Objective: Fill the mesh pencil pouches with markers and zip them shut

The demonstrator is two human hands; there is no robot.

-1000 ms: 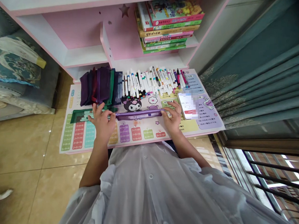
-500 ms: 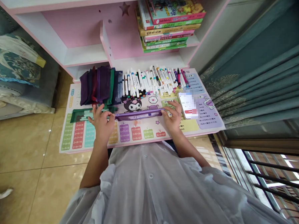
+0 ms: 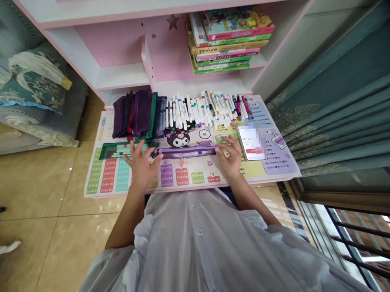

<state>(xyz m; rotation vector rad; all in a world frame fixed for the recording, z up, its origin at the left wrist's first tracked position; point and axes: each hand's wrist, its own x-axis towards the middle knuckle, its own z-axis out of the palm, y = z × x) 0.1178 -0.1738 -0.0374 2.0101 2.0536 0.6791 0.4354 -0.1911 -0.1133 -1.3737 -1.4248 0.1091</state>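
Left hand [image 3: 143, 164] at the purple pouch's [image 3: 187, 153] 9 o'clock end, fingers spread; can't tell if it grips. Right hand [image 3: 230, 156] pinches the 3 o'clock end. Ends want holding level, top edge taut. Outward: green pouch [image 3: 105, 151] at 9, markers [image 3: 198, 111] at 12, phone [image 3: 246, 136] at 3.

1. Desk unit [image 3: 75, 52], pink and white; its top bears a printed mat [image 3: 196, 165].
2. On the mat, rear: overlapping coloured pouches [image 3: 142, 111], left; loose markers [image 3: 198, 111], beside them.
3. Nearer: green pouch [image 3: 106, 152], left; phone [image 3: 247, 139], right; purple pouch [image 3: 185, 152], between, contact uncertain.
4. Shelf [image 3: 258, 60]; stacked books [image 3: 230, 46] upon it.
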